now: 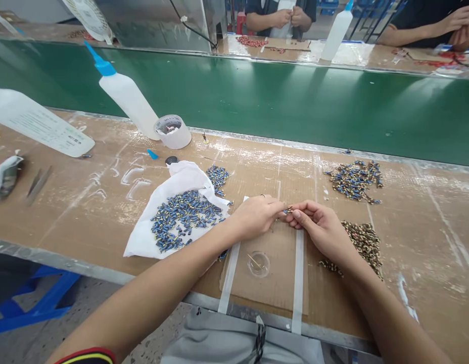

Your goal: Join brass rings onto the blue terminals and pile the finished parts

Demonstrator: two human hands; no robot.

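Note:
My left hand and my right hand meet fingertip to fingertip over a taped cardboard pad. Both are closed in a pinch on one small blue and gold part. To the left, a heap of small blue parts lies on a white cloth. By my right wrist lies a pile of dark coiled parts. Another pile of blue and gold parts sits further back on the right. A small clear dish with a thin pin in it rests on the pad below my hands.
A white squeeze bottle with a blue tip and a small white cup stand at the back left. Tweezers lie far left. A green conveyor belt runs behind the bench. Other people's hands work across it.

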